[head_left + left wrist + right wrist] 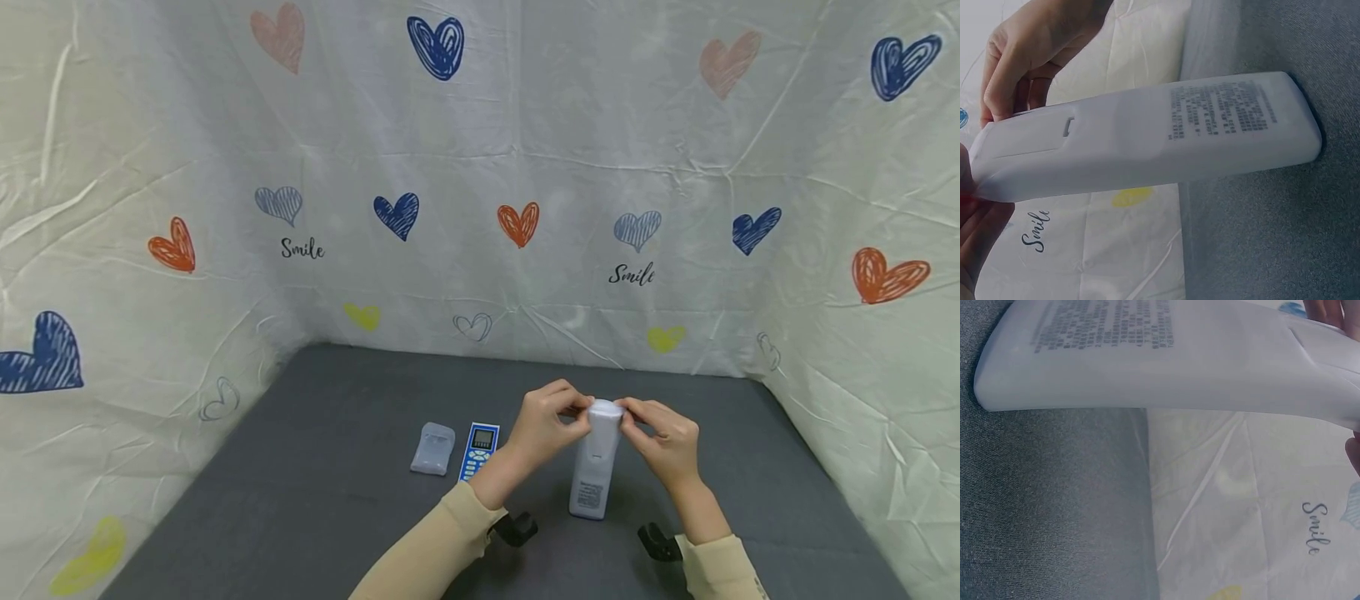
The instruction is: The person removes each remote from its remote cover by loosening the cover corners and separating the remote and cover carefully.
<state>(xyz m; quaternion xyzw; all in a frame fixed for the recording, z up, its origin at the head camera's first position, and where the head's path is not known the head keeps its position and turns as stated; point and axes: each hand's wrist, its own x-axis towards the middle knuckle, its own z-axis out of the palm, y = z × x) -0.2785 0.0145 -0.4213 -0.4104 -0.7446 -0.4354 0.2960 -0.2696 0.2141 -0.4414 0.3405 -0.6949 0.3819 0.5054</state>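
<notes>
A white remote control [596,467] stands tilted over the table, its back with the battery cover and a printed label [1222,111] towards me. Its lower end is down at the grey cloth. My left hand [546,421] pinches one side of the upper end between thumb and fingers. On the opposite side, my right hand [663,437] pinches the same end. In the left wrist view, fingers of both hands sit at the edges beside the battery cover [1029,134]. The front of the remote is hidden.
Left of my left forearm lies a blue remote control [478,446] with a small screen, partly covered by the arm. Beside it is a translucent, pale pouch-like piece [433,448]. The grey table [337,533] is bounded by a white curtain [555,108] printed with hearts.
</notes>
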